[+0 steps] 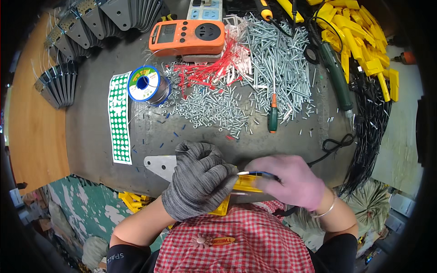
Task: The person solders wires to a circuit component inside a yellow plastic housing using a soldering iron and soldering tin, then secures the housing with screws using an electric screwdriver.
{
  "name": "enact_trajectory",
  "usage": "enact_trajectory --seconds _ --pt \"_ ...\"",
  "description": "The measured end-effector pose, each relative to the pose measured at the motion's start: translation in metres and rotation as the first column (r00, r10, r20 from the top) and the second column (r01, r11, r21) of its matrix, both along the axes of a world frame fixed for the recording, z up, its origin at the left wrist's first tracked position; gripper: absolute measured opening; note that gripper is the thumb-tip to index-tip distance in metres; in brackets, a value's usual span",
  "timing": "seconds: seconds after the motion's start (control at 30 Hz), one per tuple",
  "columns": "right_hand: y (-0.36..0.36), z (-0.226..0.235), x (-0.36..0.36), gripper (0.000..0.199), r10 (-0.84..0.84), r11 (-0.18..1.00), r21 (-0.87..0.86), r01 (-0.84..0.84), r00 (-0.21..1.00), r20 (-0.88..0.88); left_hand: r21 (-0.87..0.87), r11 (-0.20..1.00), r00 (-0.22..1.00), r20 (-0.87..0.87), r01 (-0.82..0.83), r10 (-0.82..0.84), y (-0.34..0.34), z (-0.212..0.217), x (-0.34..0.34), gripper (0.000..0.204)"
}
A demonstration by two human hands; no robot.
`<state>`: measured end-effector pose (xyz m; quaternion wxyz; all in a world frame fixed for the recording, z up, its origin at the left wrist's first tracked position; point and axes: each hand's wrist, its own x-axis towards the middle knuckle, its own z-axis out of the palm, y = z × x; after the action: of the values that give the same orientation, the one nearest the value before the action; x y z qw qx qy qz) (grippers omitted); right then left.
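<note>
My left hand (200, 179), in a grey knit glove, is closed over a yellow plastic housing (246, 183) near the bench's front edge. A flat grey metal plate (159, 166) with holes sticks out to the left from under that hand. My right hand (291, 181), in a pink glove and slightly blurred, has its fingers closed on a thin dark cable (261, 173). The cable's pale end reaches my left fingertips. How the plate and housing join is hidden under the left glove.
Loose screws (282, 68), small nuts and bolts (209, 107) and red wires (218, 68) lie beyond my hands. Around them are a solder spool (148, 86), a green sticker sheet (119, 119), an orange meter (186, 37), a screwdriver (272, 118), a power screwdriver (334, 77), yellow housings (359, 36) and black cables (371, 132).
</note>
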<state>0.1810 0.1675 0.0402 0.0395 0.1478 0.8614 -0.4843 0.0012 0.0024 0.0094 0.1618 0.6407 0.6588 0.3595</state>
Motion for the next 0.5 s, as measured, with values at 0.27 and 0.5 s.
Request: enact_trajectory --seconds 0.27,0.5 --pt "0.011 -0.001 0.013 0.014 0.199 0.972 0.164 -0.167 0.959 -0.203 0.01 1.0 1.0 0.003 0.011 -0.011 -0.002 -0.006 0.002 0.022" --pt "-0.019 0.004 0.009 0.016 -0.027 0.994 0.107 0.038 0.994 -0.102 0.054 0.991 0.991 -0.042 -0.125 0.128 -0.015 0.013 0.013 0.03"
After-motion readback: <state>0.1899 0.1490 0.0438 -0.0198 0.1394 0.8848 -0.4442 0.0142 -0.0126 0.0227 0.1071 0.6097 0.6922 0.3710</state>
